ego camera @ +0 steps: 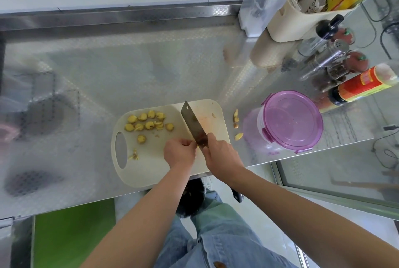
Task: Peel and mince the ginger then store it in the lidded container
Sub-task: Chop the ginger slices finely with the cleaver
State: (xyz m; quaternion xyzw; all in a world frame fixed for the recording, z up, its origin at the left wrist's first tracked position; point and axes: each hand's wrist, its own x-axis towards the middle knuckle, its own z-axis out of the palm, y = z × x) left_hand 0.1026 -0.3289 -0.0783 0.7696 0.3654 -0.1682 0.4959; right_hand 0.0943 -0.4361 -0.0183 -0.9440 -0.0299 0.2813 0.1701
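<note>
In the head view the cream cutting board (151, 172) lies at the near edge of the steel counter (129, 69), with its handle hole to the left. The right hand (220, 153) is wrapped tightly around the cleaver (192, 123) just where the blade meets the handle, a grip that I judge gives control for fine cuts. The blade slants over the right half of the board, tip toward the far edge. The left hand (180, 152) sits just beside the blade's flat side, fingers curled under and close together, probably to keep the tips away from the edge. What they pin is hidden, so I cannot tell if they hold something. The ginger slices (149, 124) lie in a loose group on the left half of the board, apart from the cutting place; they are sliced, not yet minced. Peel scraps (236, 119) lie on the counter between the board and the purple lidded container (291, 121), which stands with its lid on near the right edge
</note>
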